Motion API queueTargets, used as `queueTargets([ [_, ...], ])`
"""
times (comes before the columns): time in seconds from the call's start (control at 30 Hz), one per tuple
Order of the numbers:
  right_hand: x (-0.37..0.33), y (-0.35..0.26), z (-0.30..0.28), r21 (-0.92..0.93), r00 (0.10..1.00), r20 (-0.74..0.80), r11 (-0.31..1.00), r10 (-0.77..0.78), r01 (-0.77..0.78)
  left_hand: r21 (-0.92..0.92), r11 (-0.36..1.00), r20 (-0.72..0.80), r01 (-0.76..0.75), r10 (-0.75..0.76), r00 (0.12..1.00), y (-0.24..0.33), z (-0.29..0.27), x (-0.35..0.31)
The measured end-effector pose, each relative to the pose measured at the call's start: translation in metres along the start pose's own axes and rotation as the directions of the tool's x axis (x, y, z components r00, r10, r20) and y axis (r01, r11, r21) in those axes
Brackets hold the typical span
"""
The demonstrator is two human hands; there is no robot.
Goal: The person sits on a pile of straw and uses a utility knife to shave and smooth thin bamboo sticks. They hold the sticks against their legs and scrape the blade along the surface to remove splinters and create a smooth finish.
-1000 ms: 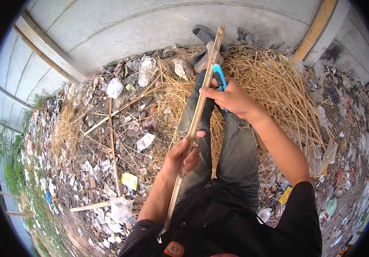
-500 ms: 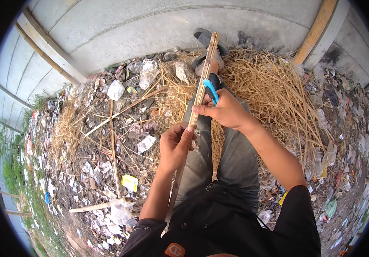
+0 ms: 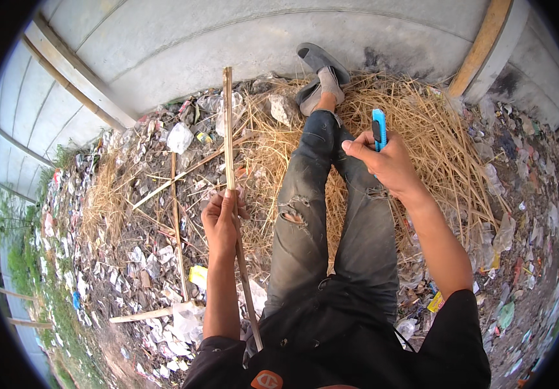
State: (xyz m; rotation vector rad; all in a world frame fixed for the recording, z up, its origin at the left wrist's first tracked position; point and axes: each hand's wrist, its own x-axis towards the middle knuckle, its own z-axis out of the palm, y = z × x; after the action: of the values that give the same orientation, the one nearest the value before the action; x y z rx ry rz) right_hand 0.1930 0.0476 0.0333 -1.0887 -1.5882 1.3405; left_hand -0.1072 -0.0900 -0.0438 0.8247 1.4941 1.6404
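My left hand (image 3: 219, 223) is closed around a long, thin bamboo strip (image 3: 229, 129), thumb along its face. The strip stands lengthwise in front of me. Its far end points toward the wall and its near end comes back beside my left thigh. On the other side of my legs, my right hand (image 3: 388, 165) grips a blue utility knife (image 3: 379, 128) with a black slider. The knife is apart from the strip, and I cannot make out its blade.
My outstretched legs in torn trousers (image 3: 305, 194) lie between the hands, sandals (image 3: 323, 58) near a grey concrete wall (image 3: 260, 39). Dry straw-like shavings (image 3: 415, 142) are heaped around them. Bamboo pieces (image 3: 177, 227) and plastic litter (image 3: 180, 138) cover the ground at left.
My hands have moved apart. The left has carried the bamboo strip to the left, off my legs. My right hand has let go of the strip and shifted right with the knife.
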Motion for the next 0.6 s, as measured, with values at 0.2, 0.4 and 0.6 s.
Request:
queueTargets([
  [0.2,0.002,-0.014,0.031,-0.152,0.994,0.102,0.986,-0.046,0.061,0.001,1.000,0.165,0.025,-0.025,0.986,0.002,0.054,-0.023],
  [0.4,0.016,0.016,0.064,-0.143,0.987,0.075,0.978,-0.141,0.150,0.003,1.000,0.281,-0.017,0.015,0.960,0.007,0.080,-0.032],
  [0.6,0.020,0.032,0.075,0.150,0.996,0.028,0.985,-0.087,0.082,0.001,1.000,0.315,-0.011,0.010,0.949,0.004,0.069,-0.019],
])
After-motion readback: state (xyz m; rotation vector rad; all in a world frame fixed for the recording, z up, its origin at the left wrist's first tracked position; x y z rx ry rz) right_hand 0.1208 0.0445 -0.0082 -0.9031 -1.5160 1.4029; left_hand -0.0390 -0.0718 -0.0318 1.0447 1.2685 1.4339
